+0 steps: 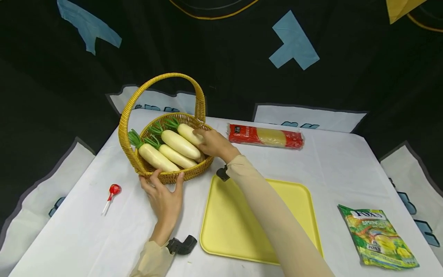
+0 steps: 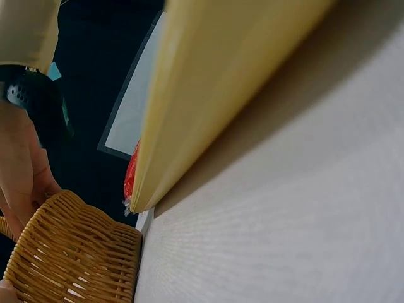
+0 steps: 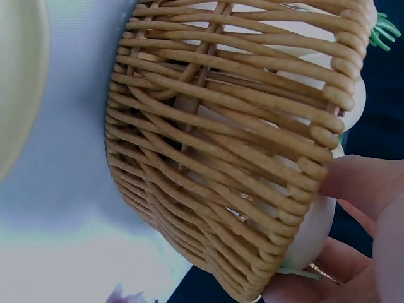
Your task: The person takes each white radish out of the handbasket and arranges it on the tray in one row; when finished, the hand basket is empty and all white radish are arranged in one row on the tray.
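A round wicker basket [image 1: 188,175] with a tall arched handle holds several white radishes [image 1: 180,144] with green tops. My right hand [image 1: 216,144] reaches over its right side and grips the thick end of the rearmost white radish [image 1: 188,133]. In the right wrist view the thumb lies at the woven rim [image 3: 322,136], with the other fingers around the pale radish [image 3: 315,230]; part of the grip is hidden. My left hand [image 1: 164,200] touches the basket's front edge, thumb and fingers spread. One left fingertip [image 2: 6,293] shows by the rim in the left wrist view.
A yellow tray [image 1: 238,231] lies right of the left hand, under the right forearm. Behind it is a red noodle packet [image 1: 266,136]. A red lollipop [image 1: 112,194] lies at left, a green candy bag [image 1: 378,238] at right. Dark cloth hangs behind the white table [image 1: 69,231].
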Demonstrator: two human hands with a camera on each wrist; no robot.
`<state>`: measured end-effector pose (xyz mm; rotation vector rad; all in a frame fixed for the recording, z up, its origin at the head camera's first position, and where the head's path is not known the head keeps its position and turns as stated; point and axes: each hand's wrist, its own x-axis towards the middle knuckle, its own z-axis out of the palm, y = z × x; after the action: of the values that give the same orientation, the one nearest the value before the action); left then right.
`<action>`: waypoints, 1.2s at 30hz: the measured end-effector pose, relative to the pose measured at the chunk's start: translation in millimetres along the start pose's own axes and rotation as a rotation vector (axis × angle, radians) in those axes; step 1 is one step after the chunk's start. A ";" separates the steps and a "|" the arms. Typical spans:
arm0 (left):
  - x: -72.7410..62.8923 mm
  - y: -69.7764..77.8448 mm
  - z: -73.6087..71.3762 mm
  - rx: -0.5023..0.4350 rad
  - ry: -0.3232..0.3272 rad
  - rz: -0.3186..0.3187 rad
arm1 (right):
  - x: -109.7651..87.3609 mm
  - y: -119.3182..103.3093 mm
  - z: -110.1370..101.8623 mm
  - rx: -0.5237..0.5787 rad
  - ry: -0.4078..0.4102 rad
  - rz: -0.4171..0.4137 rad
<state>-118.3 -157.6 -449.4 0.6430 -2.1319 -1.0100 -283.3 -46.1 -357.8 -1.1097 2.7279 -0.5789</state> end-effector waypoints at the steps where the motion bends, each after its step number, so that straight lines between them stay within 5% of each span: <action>1: -0.2 -0.5 -0.1 0.000 0.002 0.001 | -0.8 -0.2 0.1 0.007 -0.004 0.004; 21: 1.5 -1.6 -0.7 -0.012 -0.010 0.006 | -41.6 -1.8 -17.4 0.154 0.118 -0.086; 36: 2.6 0.5 -1.2 -0.062 -0.039 -0.001 | -109.1 2.7 -11.4 0.251 0.237 -0.124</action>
<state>-119.2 -159.6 -447.5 0.5991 -2.1248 -1.0933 -209.7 34.9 -350.1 -1.2191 2.6861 -1.1031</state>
